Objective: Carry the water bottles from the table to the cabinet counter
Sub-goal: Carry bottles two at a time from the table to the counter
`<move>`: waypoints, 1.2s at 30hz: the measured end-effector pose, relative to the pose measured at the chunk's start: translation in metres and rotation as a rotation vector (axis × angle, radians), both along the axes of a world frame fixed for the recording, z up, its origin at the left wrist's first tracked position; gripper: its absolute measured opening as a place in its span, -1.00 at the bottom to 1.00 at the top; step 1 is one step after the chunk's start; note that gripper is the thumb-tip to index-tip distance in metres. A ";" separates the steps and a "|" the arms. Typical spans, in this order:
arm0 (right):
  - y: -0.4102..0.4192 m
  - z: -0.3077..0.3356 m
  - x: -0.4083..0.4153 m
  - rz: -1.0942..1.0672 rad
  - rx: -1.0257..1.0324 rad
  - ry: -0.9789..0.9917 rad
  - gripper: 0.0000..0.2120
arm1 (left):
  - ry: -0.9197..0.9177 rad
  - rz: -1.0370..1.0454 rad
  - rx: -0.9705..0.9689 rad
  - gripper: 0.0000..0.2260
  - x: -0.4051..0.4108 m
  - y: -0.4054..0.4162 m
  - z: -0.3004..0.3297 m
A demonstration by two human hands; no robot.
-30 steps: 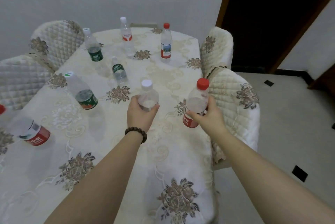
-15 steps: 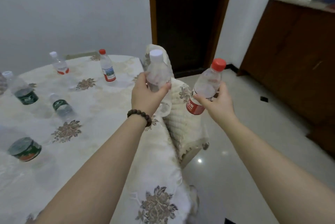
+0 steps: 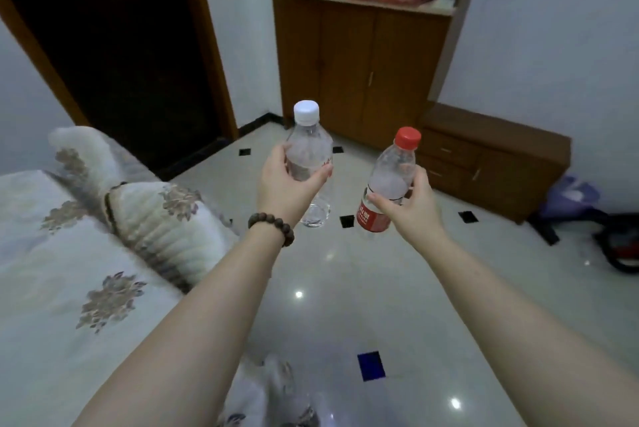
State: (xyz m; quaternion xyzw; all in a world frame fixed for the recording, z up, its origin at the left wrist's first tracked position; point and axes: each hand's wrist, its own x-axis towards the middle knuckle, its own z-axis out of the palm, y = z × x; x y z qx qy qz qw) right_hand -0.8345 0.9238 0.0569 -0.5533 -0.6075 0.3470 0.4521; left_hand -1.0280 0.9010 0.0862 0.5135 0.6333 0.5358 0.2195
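**Two bottles in hand, cabinet ahead**

My left hand (image 3: 281, 184) has its grip wrapped round the middle of the white-cap bottle (image 3: 307, 153), fingers curled on the far side, thumb on the near side. My right hand (image 3: 404, 205) holds the red-cap bottle (image 3: 389, 181) the same way, around its waist just above the red label. Both bottles are in the air over the floor (image 3: 345, 288), caps up, the red-cap one tilted a little to the right. They are apart from each other, not touching.

The cabinet (image 3: 363, 57) stands ahead, well apart; its worktop (image 3: 380, 3) already has clutter on the right part, left end looks freer. The cloth-covered table (image 3: 52, 254) is at my left.

Handling, my guess: thin clear plastic, walls give under a squeeze, light because the white-cap one looks mostly empty. Smooth sides, could slip. The mid-body hold is right; firm but not crushing. Set down base first.
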 end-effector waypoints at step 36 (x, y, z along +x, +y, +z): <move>-0.208 -0.046 0.648 -1.274 -0.063 0.057 -0.41 | 0.029 -1.192 -0.113 -0.55 0.741 0.000 -0.068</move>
